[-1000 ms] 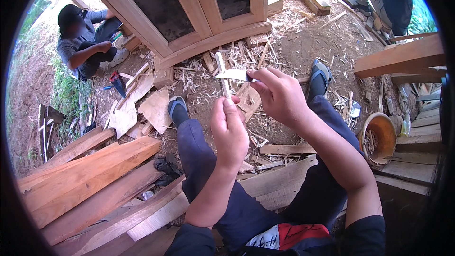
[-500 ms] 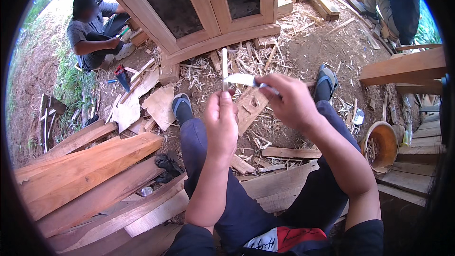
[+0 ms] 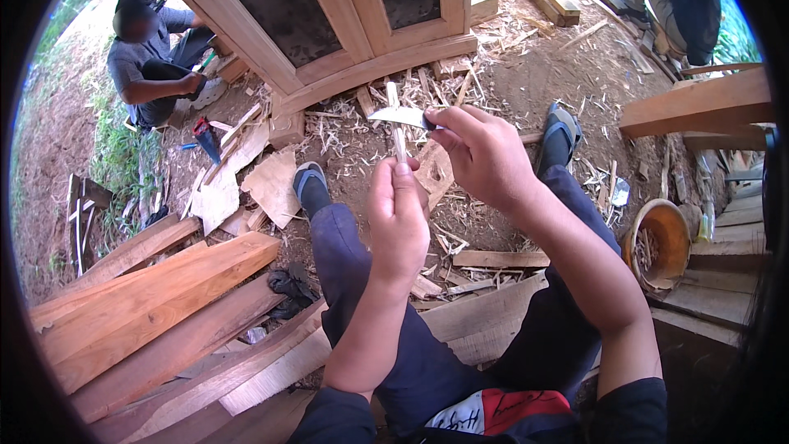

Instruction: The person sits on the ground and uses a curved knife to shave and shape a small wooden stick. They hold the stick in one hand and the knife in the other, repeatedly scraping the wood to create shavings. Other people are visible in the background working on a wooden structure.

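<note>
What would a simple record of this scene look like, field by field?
Left hand: gripping slim pale wooden stick
Right hand: holding silvery pointed knife, its blade crossing the stick
Ahead: wooden frame with dark panels
Ground: thin pale wood shavings
Right side: round orange bucket containing wood scraps
Left side: long brown wooden planks
Others: grey-shirted person, upper left; another person, partly visible, upper right

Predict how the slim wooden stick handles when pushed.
Likely stiff: the wooden stick juts straight out of the left hand. Probably light, being so slim. Might snap under a hard push, since only one end is gripped.
</note>
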The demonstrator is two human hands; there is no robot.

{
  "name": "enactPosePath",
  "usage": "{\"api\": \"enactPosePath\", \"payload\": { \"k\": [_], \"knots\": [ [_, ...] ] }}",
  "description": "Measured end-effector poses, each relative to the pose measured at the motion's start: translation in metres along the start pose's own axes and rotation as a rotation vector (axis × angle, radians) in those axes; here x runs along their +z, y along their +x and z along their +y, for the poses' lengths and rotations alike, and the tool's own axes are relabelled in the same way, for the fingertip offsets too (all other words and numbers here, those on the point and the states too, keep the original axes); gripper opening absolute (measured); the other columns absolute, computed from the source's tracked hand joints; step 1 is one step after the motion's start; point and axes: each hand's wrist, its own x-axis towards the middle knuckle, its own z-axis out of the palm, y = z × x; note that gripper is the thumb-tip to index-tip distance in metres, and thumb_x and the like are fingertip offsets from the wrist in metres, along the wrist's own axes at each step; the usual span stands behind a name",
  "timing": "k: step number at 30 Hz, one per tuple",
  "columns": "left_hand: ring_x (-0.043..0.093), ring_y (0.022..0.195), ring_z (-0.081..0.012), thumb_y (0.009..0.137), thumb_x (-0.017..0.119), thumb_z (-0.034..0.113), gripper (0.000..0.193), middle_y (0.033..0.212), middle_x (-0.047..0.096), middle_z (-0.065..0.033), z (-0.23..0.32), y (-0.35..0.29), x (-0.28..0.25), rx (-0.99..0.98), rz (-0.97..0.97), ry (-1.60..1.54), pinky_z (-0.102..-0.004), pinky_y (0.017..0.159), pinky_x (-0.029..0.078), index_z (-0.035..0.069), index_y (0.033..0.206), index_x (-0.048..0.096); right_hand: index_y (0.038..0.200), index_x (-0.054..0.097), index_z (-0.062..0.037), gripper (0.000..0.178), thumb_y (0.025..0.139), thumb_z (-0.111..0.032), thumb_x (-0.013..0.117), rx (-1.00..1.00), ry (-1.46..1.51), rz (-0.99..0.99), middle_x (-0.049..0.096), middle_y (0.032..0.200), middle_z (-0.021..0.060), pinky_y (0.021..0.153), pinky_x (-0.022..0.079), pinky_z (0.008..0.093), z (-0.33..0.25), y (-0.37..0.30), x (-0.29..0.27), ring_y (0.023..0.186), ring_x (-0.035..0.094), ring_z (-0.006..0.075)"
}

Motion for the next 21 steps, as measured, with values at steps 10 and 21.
{"api": "enactPosePath", "payload": {
  "k": [10, 21],
  "knots": [
    [0.031, 0.048, 0.0004, 0.103, 0.039, 0.023, 0.021, 0.06, 0.037, 0.0099, 0.001, -0.033, 0.026, -0.101, -0.362, 0.112, -0.0169, 0.041, 0.023, 0.007, 0.1, 0.054, 0.106, 0.064, -0.0037, 0.019, 0.088, -0.009, 0.061, 0.45, -0.094, 0.157, 0.07, 0.089, 0.0172, 0.067, 0.051, 0.036, 0.071, 0.027, -0.006, 0.078, 0.069, 0.0257],
    [0.028, 0.042, -0.0009, 0.102, 0.039, 0.022, 0.024, 0.061, 0.038, 0.0061, 0.009, 0.021, -0.008, -0.197, 0.06, -0.133, -0.0175, 0.036, 0.021, 0.004, 0.102, 0.056, 0.098, 0.064, -0.0055, 0.014, 0.085, -0.011, 0.064, -0.02, 0.049, -0.125, 0.066, 0.084, 0.0154, 0.063, 0.053, 0.0426, 0.009, -0.01, -0.011, 0.073, 0.066, 0.0352]
  ]
}}
